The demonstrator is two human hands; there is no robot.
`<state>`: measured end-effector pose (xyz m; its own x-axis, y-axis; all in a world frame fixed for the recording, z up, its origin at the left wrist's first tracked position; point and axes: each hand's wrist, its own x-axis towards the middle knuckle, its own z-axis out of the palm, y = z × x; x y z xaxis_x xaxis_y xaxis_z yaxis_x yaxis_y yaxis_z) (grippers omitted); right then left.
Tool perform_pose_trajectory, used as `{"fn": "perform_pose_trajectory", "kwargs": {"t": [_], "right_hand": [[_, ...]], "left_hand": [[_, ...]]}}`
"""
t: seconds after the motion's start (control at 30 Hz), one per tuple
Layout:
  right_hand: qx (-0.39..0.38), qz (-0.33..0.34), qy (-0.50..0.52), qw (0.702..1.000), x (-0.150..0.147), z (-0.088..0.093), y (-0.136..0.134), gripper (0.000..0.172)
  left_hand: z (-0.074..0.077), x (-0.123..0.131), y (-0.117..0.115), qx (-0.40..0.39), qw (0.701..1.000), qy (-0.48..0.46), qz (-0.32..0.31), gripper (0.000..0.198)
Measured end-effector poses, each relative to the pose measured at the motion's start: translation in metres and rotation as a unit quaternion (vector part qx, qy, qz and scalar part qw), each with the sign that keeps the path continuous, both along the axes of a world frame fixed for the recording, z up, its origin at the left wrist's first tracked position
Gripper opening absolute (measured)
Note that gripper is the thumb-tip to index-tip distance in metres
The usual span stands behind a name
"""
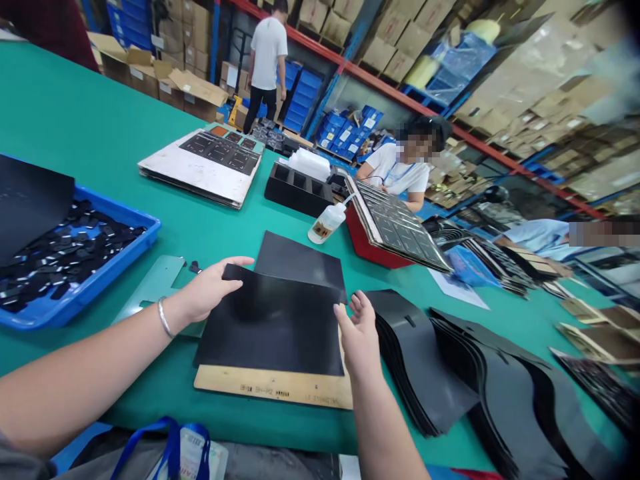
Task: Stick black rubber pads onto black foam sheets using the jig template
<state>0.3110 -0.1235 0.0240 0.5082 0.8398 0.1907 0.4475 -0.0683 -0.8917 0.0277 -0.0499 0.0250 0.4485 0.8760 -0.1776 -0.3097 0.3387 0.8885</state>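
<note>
A flat black sheet (275,323) lies over a tan board (270,387) with printed markings along its near edge. My left hand (213,290) pinches the sheet's far left corner between thumb and fingers, and that corner is lifted a little. At the far right corner is my right hand (360,327), thumb and fingers curled around the sheet's edge. Behind it, another black sheet (303,260) rests on the green table. A pale green plate with cutouts (155,287) lies beside my left forearm, a small black piece (195,267) near it.
On the left stands a blue tray (150,230) of small black parts. Stacks of curved black sheets (415,353) lie to the right. Beyond are a squeeze bottle (327,223), a black divided box (295,188) and a tilted panel on a red bin (375,243). People are in the background.
</note>
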Motion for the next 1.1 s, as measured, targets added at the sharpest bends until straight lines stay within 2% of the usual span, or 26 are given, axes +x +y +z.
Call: {"fn": "perform_pose_trajectory", "kwargs": {"t": [0.03,0.1,0.2,0.27,0.37,0.53,0.67,0.73,0.9,1.03,1.1], "right_hand": [[-0.014,-0.003,0.07,0.997,0.011,0.0,-0.001,0.072],[-0.018,0.04,0.177,0.983,0.024,-0.001,-0.006,0.065],[0.052,0.076,0.227,0.969,0.032,0.0,-0.021,0.038],[0.103,0.079,0.228,0.965,0.036,0.002,-0.032,0.028],[0.108,0.117,0.218,0.963,0.044,0.001,-0.045,0.023],[0.035,0.136,0.247,0.959,0.054,-0.021,-0.052,0.033],[0.033,0.12,0.273,0.954,0.057,-0.037,-0.048,0.03],[0.02,0.133,0.273,0.953,0.059,-0.041,-0.047,0.031],[-0.034,0.175,0.27,0.946,0.065,-0.045,-0.048,0.027],[-0.016,0.178,0.219,0.959,0.067,-0.037,-0.049,0.03],[-0.001,0.177,0.212,0.961,0.068,-0.032,-0.049,0.033]], "left_hand": [[0.002,-0.002,-0.003,0.041,0.999,0.007,0.0,0.048],[0.006,-0.007,-0.009,0.147,0.989,0.027,0.017,0.039],[0.012,-0.016,-0.02,0.313,0.947,0.03,0.062,0.032],[0.016,-0.02,-0.025,0.37,0.928,0.013,0.042,0.036],[0.02,-0.022,-0.027,0.365,0.93,0.04,-0.022,0.04],[0.019,-0.012,-0.02,0.297,0.94,0.161,-0.043,0.019],[0.01,-0.004,-0.016,0.251,0.952,0.166,-0.059,0.022],[0.007,-0.003,-0.014,0.223,0.958,0.163,-0.073,0.026],[0.007,-0.006,-0.01,0.212,0.952,0.189,-0.115,0.03],[0.018,-0.008,-0.013,0.244,0.939,0.226,-0.083,0.024],[0.023,-0.009,-0.015,0.262,0.935,0.229,-0.071,0.029]]}}
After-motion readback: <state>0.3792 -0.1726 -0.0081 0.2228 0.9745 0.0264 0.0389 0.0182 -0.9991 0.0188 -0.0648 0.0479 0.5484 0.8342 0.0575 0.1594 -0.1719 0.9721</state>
